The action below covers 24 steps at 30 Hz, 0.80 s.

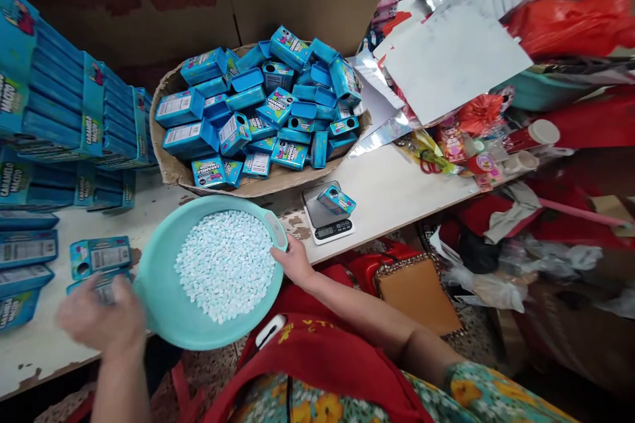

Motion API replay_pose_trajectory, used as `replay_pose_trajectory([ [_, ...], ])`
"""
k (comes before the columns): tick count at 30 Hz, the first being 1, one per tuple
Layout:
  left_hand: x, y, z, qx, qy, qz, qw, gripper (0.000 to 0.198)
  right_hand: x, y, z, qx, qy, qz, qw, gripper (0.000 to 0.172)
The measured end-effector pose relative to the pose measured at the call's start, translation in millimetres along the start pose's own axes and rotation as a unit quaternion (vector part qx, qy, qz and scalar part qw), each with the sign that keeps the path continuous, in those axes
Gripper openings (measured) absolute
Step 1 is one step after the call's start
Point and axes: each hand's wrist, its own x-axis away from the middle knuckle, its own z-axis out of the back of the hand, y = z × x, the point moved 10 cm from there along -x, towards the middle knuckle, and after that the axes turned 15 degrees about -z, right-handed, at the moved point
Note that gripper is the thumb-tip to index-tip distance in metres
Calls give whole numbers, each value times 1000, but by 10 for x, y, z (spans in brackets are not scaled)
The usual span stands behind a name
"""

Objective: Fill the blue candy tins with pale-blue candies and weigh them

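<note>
A turquoise plastic basin [156, 277] holds a heap of small pale candies [225, 264] and sits at the table's front edge. My right hand [295, 263] grips its grey-tabbed rim on the right side. Blurred by motion, my left hand [102, 317] hovers just left of the basin, over small blue candy boxes [102, 256] lying on the table; whether it touches them I cannot tell. Behind the basin, a cut-down cardboard box [171, 168] is heaped with blue candy boxes [278, 106]. One blue candy box [337, 199] rests on a small digital scale [327, 225].
Blue display packs [54, 92] are stacked high on the left, with more boxes [24, 264] below them. A white sheet [456, 56], wrappers and a cup [543, 133] clutter the right side. Below the table edge are red fabric and plastic bags [496, 284].
</note>
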Motion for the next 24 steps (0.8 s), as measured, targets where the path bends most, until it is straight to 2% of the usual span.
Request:
replay_pose_trajectory([
  [1, 15, 306, -27, -43, 40, -43, 997, 50, -2, -14, 21, 1, -5, 2, 1000, 18],
  [2, 23, 635, -178, -50, 42, -98, 993, 42, 1, -33, 29, 3, -17, 3, 1000, 20],
  [4, 60, 1260, -785, 6, -77, -209, 975, 36, 34, -53, 40, 4, -49, -2, 999, 24],
  [5, 93, 1499, -1037, 24, -113, -243, 963, 36, 67, -38, 67, 2, -60, -13, 998, 26],
  [6, 131, 1687, -1267, 33, -146, -266, 952, 36, 109, -7, 123, -2, -60, -27, 998, 29],
  [8, 204, 1903, -1615, 14, -192, -284, 939, 35, 222, 75, 338, -12, -26, -48, 998, 32],
  [10, 284, 1942, -1819, -24, -229, -275, 934, 36, 356, 143, 624, -9, 20, -50, 998, 33],
  [12, 357, 1871, -1891, -49, -261, -254, 930, 38, 465, 162, 957, 4, 72, -39, 997, 33],
  [14, 376, 1722, -1846, -53, -277, -218, 935, 38, 528, 80, 1368, 20, 160, -11, 987, 33],
  [17, 277, 1422, -1656, 16, -256, -124, 959, 36, 530, -266, 1904, 58, 308, 74, 947, 47],
  [18, 234, 1335, -1598, 45, -248, -95, 963, 35, 473, -402, 1984, 78, 328, 103, 936, 56],
  [20, 152, 1255, -1505, 61, -242, -79, 965, 33, 277, -641, 2008, 126, 323, 148, 926, 67],
  [24, 58, 1316, -1397, -43, -253, -136, 957, 28, -27, -866, 1932, 165, 297, 164, 926, 46],
])
